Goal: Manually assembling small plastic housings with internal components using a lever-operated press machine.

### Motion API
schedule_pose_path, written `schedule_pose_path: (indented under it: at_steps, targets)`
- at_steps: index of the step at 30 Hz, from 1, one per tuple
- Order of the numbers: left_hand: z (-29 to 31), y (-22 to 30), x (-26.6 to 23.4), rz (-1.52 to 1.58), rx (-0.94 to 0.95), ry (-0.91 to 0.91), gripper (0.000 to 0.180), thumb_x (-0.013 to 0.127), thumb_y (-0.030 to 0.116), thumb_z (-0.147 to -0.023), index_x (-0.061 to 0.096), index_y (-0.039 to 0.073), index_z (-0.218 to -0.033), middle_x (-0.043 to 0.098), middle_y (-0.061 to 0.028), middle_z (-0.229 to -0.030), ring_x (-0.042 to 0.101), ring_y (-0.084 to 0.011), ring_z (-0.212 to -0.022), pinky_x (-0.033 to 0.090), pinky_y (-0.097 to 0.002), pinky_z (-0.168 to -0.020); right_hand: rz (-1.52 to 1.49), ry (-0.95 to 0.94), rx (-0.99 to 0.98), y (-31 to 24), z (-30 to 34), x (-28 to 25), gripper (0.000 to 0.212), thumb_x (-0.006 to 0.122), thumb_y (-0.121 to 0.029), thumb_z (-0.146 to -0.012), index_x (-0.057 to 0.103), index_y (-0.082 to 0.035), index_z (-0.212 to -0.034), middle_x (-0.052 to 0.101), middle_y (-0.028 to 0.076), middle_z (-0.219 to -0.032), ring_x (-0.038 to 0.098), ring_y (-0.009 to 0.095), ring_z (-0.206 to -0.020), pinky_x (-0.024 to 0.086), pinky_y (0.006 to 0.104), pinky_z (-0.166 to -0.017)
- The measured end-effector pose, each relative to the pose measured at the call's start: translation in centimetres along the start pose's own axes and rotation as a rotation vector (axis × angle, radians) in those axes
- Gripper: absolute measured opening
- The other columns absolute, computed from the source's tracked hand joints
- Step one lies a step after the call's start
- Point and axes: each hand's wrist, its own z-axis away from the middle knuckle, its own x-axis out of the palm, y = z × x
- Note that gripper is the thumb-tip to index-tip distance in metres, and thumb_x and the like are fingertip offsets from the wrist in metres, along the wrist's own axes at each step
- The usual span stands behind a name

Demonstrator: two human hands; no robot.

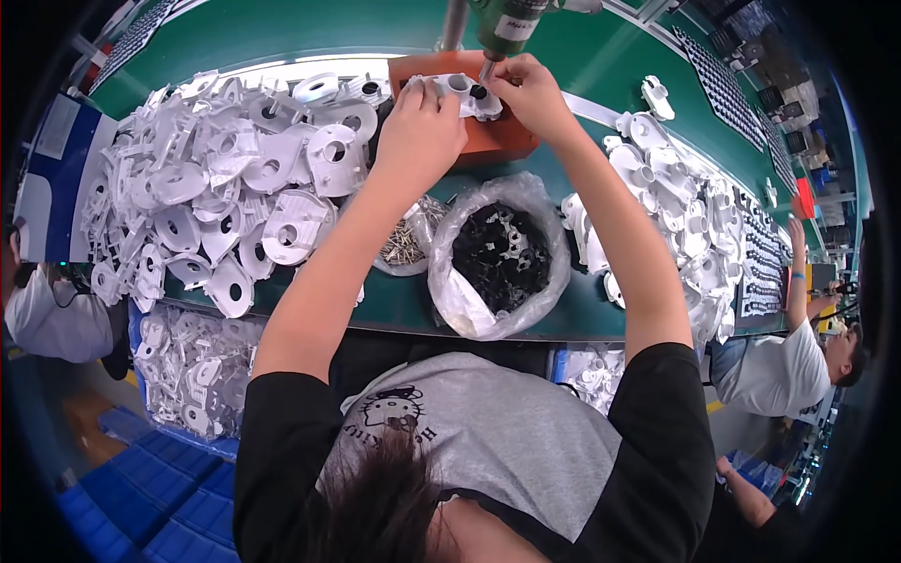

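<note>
A white plastic part (459, 83) with round openings lies on an orange block (493, 145) at the back middle of the bench. My left hand (424, 127) curls over the part's left end and holds it there. Beneath the tip of a green power screwdriver (508, 26), a black piece (479, 92) shows in the part. My right hand (533, 97) reaches in from the right, its thumb and fingers pinched beside the metal driver tip (487, 69). Whatever is between those fingertips is too small to make out.
White plastic housings (272, 159) are heaped on the left; more white parts (671, 178) lie right. Near me stand a plastic bag of black pieces (497, 258) and a bag of screws (402, 249). Dark trays (718, 89) line the right side. Other people work on both sides.
</note>
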Motion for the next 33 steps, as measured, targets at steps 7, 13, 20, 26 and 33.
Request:
schedule_pose_path:
  at_steps: [7, 13, 20, 26, 33]
  targets:
    - [-1.1, -0.4, -1.3, 0.082, 0.024, -0.029, 0.020, 0.058, 0.013, -0.076, 0.052, 0.000, -0.090, 0.058, -0.0198, -0.096, 0.055, -0.0326, -0.093, 0.047, -0.0386, -0.081, -0.051, -0.243, 0.068, -2.4, -1.6, -1.5, 0.023, 0.068, -0.018, -0.076, 0.063, 0.002, -0.084, 0.059, 0.008, -0.079, 0.056, 0.014, -0.072, 0.046, 0.0299, -0.065]
    - [-1.5, 1.7, -1.8, 0.232, -0.026, -0.177, 0.028, 0.057, 0.017, -0.082, 0.047, -0.002, -0.099, 0.053, -0.0251, -0.098, 0.052, -0.0404, -0.091, 0.044, -0.0455, -0.077, -0.027, 0.068, -0.203, 4.1, -1.5, 1.2, 0.019, 0.065, -0.018, -0.052, 0.063, -0.007, -0.067, 0.060, 0.013, -0.074, 0.057, 0.033, -0.072, 0.047, 0.0407, -0.064]
    - [-1.7, 1.6, -4.1, 0.150, -0.017, -0.277, 0.062, 0.067, 0.033, -0.076, 0.041, -0.001, -0.122, 0.046, -0.0277, -0.121, 0.043, -0.0430, -0.113, 0.037, -0.0458, -0.094, -0.071, -0.156, -0.060, 2.0, -2.0, -1.0, 0.035, 0.075, -0.019, -0.058, 0.064, -0.010, -0.090, 0.057, 0.009, -0.092, 0.051, 0.030, -0.098, 0.043, 0.0389, -0.087]
    - [-2.0, 2.0, -3.7, 0.131, -0.006, -0.333, 0.076, 0.072, 0.043, -0.069, 0.043, -0.001, -0.123, 0.041, -0.0337, -0.124, 0.038, -0.0472, -0.118, 0.031, -0.0472, -0.102, -0.623, 0.211, 0.179, 1.6, -10.8, -11.3, 0.018, 0.055, -0.011, -0.078, 0.062, 0.003, -0.087, 0.063, 0.011, -0.080, 0.062, 0.019, -0.064, 0.051, 0.0327, -0.059]
    - [-0.7, 0.9, -3.7, 0.062, 0.000, -0.290, 0.073, 0.074, 0.043, -0.066, 0.043, -0.007, -0.110, 0.042, -0.0341, -0.123, 0.039, -0.0468, -0.118, 0.033, -0.0471, -0.101, -0.680, 0.138, -0.009, -10.5, -25.4, -9.6, 0.054, 0.069, -0.037, -0.076, 0.048, 0.002, -0.107, 0.057, 0.013, -0.083, 0.058, 0.022, -0.050, 0.048, 0.0331, -0.042]
